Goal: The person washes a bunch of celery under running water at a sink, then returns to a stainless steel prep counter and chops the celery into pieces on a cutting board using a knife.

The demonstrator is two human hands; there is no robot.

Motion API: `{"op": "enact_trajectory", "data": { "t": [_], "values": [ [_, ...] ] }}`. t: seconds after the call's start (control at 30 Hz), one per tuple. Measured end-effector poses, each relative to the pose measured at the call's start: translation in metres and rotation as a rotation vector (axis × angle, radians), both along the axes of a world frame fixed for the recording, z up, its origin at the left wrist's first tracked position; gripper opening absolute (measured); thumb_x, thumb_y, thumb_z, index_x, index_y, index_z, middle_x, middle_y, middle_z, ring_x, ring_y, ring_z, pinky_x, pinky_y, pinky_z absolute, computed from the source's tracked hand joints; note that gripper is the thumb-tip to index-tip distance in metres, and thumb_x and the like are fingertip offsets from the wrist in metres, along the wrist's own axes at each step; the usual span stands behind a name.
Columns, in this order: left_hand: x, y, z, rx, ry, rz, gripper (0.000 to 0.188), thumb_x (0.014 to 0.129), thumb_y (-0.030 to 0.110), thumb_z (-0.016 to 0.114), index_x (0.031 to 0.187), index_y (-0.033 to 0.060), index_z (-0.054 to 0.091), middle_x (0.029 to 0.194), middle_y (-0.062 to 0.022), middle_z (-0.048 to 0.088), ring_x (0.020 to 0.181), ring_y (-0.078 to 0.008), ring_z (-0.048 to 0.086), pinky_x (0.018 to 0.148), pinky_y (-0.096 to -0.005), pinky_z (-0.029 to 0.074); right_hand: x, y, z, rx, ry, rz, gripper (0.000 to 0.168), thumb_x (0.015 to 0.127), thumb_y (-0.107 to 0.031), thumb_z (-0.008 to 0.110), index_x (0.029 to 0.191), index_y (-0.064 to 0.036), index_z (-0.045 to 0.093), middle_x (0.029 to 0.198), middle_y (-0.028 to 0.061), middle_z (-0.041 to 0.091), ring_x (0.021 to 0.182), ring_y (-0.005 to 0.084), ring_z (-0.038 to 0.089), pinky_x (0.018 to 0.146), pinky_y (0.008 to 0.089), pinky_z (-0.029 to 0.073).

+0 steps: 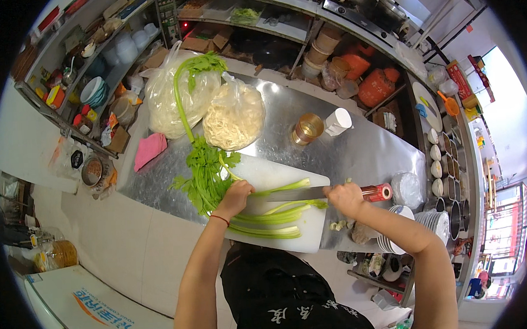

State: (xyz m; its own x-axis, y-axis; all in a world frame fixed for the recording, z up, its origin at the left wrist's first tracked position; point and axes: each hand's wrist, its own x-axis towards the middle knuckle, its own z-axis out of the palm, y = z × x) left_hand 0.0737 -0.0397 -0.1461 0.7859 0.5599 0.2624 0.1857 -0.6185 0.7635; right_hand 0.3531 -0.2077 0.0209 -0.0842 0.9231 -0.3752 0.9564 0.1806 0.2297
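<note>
My right hand (345, 199) is closed on the handle end of a wide-bladed kitchen knife, whose blade (295, 194) reaches left over a white cutting board (315, 233). My left hand (238, 196), a red cord at its wrist, is closed on celery near the blade's tip. Celery stalks (270, 217) lie on the board below the blade, with another piece just above it. Their leaves (206, 171) spread past the board's left side. One long leafy stalk (179, 97) curves up over a plastic bag.
On the steel table (279, 119) stand a bag of pale strips (235, 115), a larger clear bag (163, 98), a pink cloth (150, 151), an amber cup (308, 128) and a white paper roll (338, 120). Stacked white bowls (392, 238) and a red-wrapped roll (377, 192) are at the right.
</note>
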Motion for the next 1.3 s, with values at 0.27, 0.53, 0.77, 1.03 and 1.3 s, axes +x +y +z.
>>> {"op": "enact_trajectory", "data": {
  "t": [0.27,0.53,0.77,1.03,1.3],
  "values": [
    [0.001,0.005,0.000,-0.039,0.040,-0.034,0.007,0.082,0.001,0.056,0.087,0.0025,0.060,0.088,-0.0128,0.058,0.090,-0.0328,0.053,0.080,-0.0394,0.044,0.057,-0.007,0.000,-0.033,-0.100,-0.018,0.019,0.084,-0.017,0.053,0.099,-0.011,0.061,0.067,0.0088,0.066,0.060,0.0259,0.066,0.052,0.0379,0.051],
    [0.000,0.003,0.000,-0.051,0.027,-0.012,0.011,0.077,-0.002,0.057,0.085,0.0032,0.062,0.085,-0.0142,0.057,0.087,-0.0350,0.053,0.077,-0.0406,0.045,0.081,-0.018,0.009,-0.164,-0.109,-0.130,0.018,0.086,-0.018,0.052,0.100,-0.009,0.060,0.080,0.0113,0.069,0.076,0.0270,0.069,0.062,0.0390,0.054],
    [0.000,0.002,0.009,-0.042,0.113,-0.024,0.013,0.077,-0.001,0.056,0.087,0.0038,0.063,0.087,-0.0131,0.057,0.089,-0.0353,0.053,0.079,-0.0411,0.044,0.110,-0.063,0.013,-0.104,-0.129,-0.298,0.013,0.079,-0.021,0.063,0.083,-0.010,0.066,0.077,0.0123,0.069,0.072,0.0278,0.069,0.062,0.0392,0.054],
    [0.021,-0.025,0.040,0.255,0.296,0.058,0.010,0.076,0.009,0.057,0.082,0.0070,0.065,0.087,-0.0104,0.058,0.089,-0.0301,0.055,0.077,-0.0422,0.044,0.062,-0.103,0.010,0.220,0.092,-0.641,0.018,0.080,-0.023,0.065,0.078,-0.005,0.064,0.070,0.0183,0.065,0.066,0.0370,0.066,0.061,0.0456,0.053],
    [0.078,-0.066,0.014,0.396,0.497,-0.052,0.012,0.075,0.019,0.059,0.072,0.0081,0.063,0.082,-0.0104,0.059,0.081,-0.0282,0.058,0.069,-0.0421,0.046,0.009,-0.154,-0.002,0.497,0.457,-0.912,0.023,0.082,-0.020,0.066,0.072,0.000,0.061,0.067,0.0235,0.060,0.065,0.0416,0.060,0.059,0.0474,0.047]
  ]
}}
